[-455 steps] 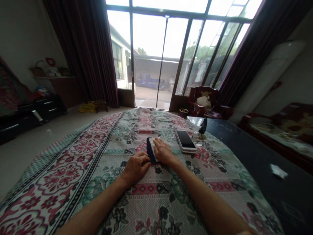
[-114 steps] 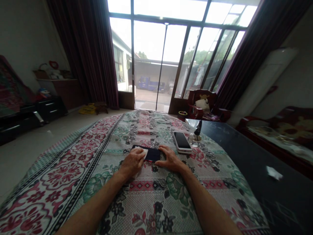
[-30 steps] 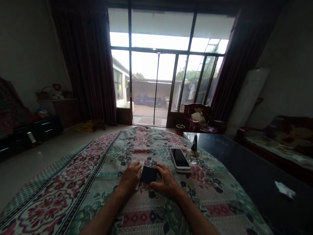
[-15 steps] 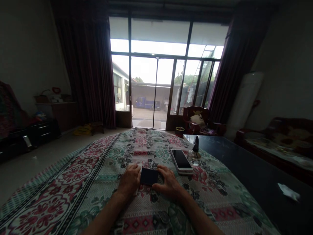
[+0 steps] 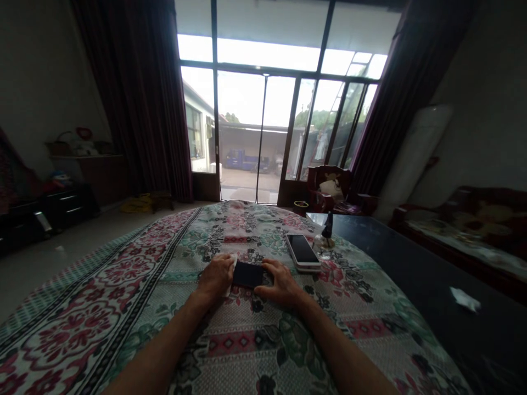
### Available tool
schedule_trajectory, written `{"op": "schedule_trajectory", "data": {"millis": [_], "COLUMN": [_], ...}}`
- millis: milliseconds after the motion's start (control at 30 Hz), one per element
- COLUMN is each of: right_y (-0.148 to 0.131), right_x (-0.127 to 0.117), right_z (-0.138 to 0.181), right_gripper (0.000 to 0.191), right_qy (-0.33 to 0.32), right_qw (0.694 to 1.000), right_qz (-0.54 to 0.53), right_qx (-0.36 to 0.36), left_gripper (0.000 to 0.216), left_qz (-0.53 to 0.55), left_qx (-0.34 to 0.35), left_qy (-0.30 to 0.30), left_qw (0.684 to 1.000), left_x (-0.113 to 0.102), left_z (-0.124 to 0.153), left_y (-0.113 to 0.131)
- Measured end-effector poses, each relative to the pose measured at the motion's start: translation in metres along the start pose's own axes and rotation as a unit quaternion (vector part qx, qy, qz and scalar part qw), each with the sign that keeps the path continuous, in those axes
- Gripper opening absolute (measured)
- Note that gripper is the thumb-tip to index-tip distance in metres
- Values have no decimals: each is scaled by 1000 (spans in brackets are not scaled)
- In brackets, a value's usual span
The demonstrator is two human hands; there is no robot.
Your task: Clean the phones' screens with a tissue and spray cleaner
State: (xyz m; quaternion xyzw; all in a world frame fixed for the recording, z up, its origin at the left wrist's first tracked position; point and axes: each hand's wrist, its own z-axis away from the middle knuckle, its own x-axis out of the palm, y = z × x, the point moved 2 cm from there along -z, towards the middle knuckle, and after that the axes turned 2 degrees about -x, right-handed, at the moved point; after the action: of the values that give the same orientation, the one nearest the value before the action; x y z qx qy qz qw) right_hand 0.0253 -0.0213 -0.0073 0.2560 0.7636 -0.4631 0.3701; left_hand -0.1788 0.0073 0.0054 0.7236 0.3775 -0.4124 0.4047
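A dark phone (image 5: 247,274) lies flat on the flowered cloth (image 5: 123,285) in front of me. My left hand (image 5: 214,277) rests at its left end with a white wipe (image 5: 231,267) under the fingers, pressed against the phone. My right hand (image 5: 279,283) grips the phone's right end with thumb and fingers. A second phone (image 5: 303,252) with a white rim lies face up just beyond my right hand.
A small glass bottle with a dark top (image 5: 325,241) stands right of the white-rimmed phone. A dark glossy table (image 5: 411,274) with a scrap of white paper (image 5: 464,300) runs along the right. Glass doors (image 5: 263,137) and dark curtains stand ahead.
The view has tilted down a little from half a second ago. Both hands stay on the dark phone, which earlier lay lengthwise and was wiped by my right hand.
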Motion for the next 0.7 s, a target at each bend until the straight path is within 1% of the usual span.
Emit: {"op": "schedule_trajectory", "data": {"millis": [100,167,333,400,433,500,633,700], "right_y": [-1,0,3,3,3,1,-2,-2], "right_x": [-1,-1,2,3,2,1,0,0], "right_z": [-1,-1,-2,-2,-2,-1,-1,-1], "right_gripper": [66,66,64,63,63,64,64,64], "right_qy": [-5,-2,11,12,10,4,0,1], "right_qw": [1000,1000,1000,1000,1000,1000,1000,1000], "right_qz": [-2,-2,-5,-4,-3,-1,4,3], "right_qx": [3,7,5,-1,0,6,12,12], "left_gripper": [27,25,24,25,25,26,25,24], "left_qz": [-32,-35,11,35,41,39,-9,-34], "left_qx": [-14,0,104,139,147,134,43,19], "left_qy": [2,3,-14,-20,-22,-22,-21,-20], "left_qw": [999,999,994,989,988,990,999,999], "left_x": [-2,0,9,11,10,8,1,-1], "left_z": [2,5,16,16,16,11,3,3], "left_y": [-3,3,37,45,45,37,10,7]}}
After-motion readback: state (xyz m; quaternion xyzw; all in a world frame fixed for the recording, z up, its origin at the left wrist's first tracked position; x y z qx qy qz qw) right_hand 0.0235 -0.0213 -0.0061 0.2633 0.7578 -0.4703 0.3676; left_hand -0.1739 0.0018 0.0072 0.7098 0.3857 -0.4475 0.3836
